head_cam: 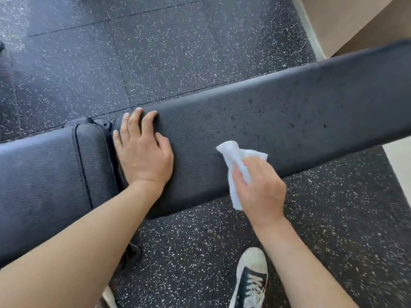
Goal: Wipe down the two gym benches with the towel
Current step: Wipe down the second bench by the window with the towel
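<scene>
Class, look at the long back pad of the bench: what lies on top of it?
On the back pad the left hand rests flat, and the right hand holds a white towel. The surface beneath them is hidden.

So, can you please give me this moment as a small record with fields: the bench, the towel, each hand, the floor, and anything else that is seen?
bench: long dark back pad and a separate seat pad, with a gap between them
towel: white towel, crumpled, on the near edge of the back pad
left hand: left hand lies flat on the back pad's end beside the gap, fingers spread
right hand: right hand grips the towel
floor: black speckled rubber floor
other: dark laced shoe below the bench
</scene>
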Motion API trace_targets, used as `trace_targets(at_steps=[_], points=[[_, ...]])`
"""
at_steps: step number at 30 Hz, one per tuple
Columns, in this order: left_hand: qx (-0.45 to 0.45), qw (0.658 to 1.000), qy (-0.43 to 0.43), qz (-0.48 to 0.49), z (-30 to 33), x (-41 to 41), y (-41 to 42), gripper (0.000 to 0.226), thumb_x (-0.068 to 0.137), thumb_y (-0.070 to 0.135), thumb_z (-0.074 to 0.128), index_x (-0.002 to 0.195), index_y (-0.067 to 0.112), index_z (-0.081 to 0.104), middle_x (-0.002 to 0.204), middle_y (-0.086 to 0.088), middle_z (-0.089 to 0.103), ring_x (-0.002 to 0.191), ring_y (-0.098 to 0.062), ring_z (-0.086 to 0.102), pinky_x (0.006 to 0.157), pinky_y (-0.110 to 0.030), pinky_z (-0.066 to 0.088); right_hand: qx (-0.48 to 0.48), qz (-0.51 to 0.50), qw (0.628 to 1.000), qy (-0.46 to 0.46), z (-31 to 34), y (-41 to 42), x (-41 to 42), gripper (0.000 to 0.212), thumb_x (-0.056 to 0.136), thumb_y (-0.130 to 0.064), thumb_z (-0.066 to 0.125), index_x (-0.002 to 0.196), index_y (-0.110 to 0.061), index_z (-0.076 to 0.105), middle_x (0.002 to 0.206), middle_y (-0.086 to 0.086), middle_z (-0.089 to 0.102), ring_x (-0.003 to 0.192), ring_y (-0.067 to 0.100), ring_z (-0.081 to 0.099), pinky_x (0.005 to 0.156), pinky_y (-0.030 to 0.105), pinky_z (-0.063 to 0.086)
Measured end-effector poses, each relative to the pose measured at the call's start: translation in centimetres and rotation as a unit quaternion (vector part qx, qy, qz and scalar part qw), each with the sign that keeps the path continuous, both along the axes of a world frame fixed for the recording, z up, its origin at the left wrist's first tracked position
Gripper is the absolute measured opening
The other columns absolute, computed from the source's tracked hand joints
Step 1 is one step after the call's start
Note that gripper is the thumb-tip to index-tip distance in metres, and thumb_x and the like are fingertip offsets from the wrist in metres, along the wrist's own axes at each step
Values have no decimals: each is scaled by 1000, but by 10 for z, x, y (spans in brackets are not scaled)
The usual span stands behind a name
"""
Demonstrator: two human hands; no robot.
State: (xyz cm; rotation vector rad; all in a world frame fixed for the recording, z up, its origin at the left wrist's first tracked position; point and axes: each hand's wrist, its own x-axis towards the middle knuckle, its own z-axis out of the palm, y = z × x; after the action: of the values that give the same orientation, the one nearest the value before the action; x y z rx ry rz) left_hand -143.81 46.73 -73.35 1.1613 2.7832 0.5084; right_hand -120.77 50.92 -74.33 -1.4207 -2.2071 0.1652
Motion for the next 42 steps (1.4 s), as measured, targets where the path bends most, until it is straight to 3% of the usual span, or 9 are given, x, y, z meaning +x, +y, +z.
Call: trace_targets(at_steps=[4,9,12,18,24,29,32,38,42], points=[[-3,1000,12,6,-2,3,3,50,96,25,48,146,23,52,163,-5,41,156,-29,28,128,-54,16,-32,-98,995,-5,3,15,8,26,93,-36,58,76,-19,49,69,-4,47,62,20,44,55,26,23],[0,1000,17,4,2,3,6,55,92,22,44,146,15,54,161,-12,43,154,-35,32,126,-57,21,-78,46,995,30,8,-39,-82,15,89,-27,64,79,-17,59,75,-2,58,69,22,58,52,35,44],[0,1000,25,5,-1,3,6,57,91,21,43,147,12,56,161,-14,43,154,-37,33,125,-57,21,-78,64,993,55,7,-45,-101,14,88,-25,66,80,-17,58,75,-2,57,69,22,58,51,34,45],[3,999,46,-11,0,4,5,53,94,21,45,145,11,54,159,-16,43,151,-40,36,124,-58,24,-43,44,997,46,2,-29,-21,18,95,-25,68,81,-17,59,73,-3,53,65,20,50,56,32,43],[-9,999,33,-6,5,5,8,53,94,20,46,145,10,56,159,-17,44,151,-41,35,121,-62,26,-45,1,999,13,0,-24,15,32,105,-32,54,76,-17,52,71,-7,42,67,9,30,59,22,25],[-18,999,28,-5,5,4,9,53,94,20,46,145,9,57,159,-18,44,152,-41,35,120,-63,26,-40,62,997,12,4,8,-59,13,91,-26,63,86,-21,52,71,-4,54,60,20,53,48,32,39],[-25,999,28,-2,6,3,9,54,93,21,47,144,10,58,159,-18,45,152,-41,35,121,-63,26,-70,64,995,8,15,58,-117,15,85,-28,68,93,-16,64,78,0,64,66,27,64,47,29,33],[-31,999,29,0,4,1,9,54,92,22,49,144,12,59,159,-16,45,151,-41,36,123,-62,24,-120,84,987,-71,19,138,-200,22,102,-39,52,101,-18,60,99,2,67,88,30,67,61,35,32],[-25,999,32,1,1,0,9,54,91,22,49,144,12,59,158,-16,46,151,-41,37,122,-63,25,-105,101,988,-60,19,122,-182,23,102,-38,53,95,-20,65,93,1,63,82,27,64,59,33,31]])
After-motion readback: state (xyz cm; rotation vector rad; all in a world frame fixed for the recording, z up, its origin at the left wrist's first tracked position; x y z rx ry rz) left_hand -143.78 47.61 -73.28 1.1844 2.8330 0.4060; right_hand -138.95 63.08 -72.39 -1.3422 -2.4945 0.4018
